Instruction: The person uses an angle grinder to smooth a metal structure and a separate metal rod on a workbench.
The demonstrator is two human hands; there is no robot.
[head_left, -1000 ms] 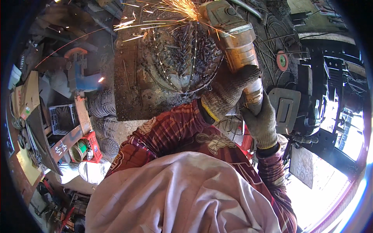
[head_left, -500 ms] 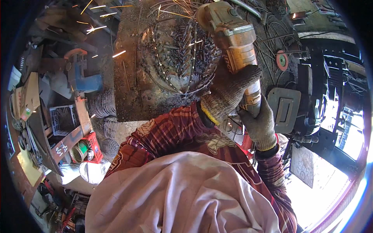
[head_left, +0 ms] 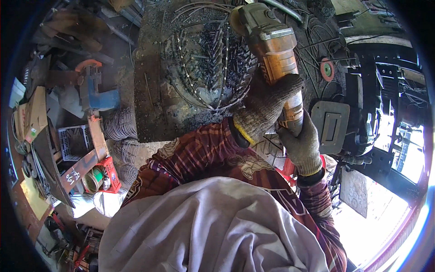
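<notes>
An orange and grey angle grinder is held in both my gloved hands. My left hand wraps round the middle of its body, and my right hand grips the rear end. The grinder's round disc points away from me, at the far edge of a dark, grimy metal work table. Left of the grinder lies a curved metal rod frame with light spots along its rods. Several short dark rod pieces are heaped within and around it. Whether the disc touches anything cannot be made out.
Coils of wire stand left of the table, near a blue machine with an orange guard. A white crate and a red crate sit farther left. On the right are a red and green disc and a grey metal plate.
Bright sparks flew from the disc across the upper left half a second ago; none show now. My hands and the grinder have barely moved.
</notes>
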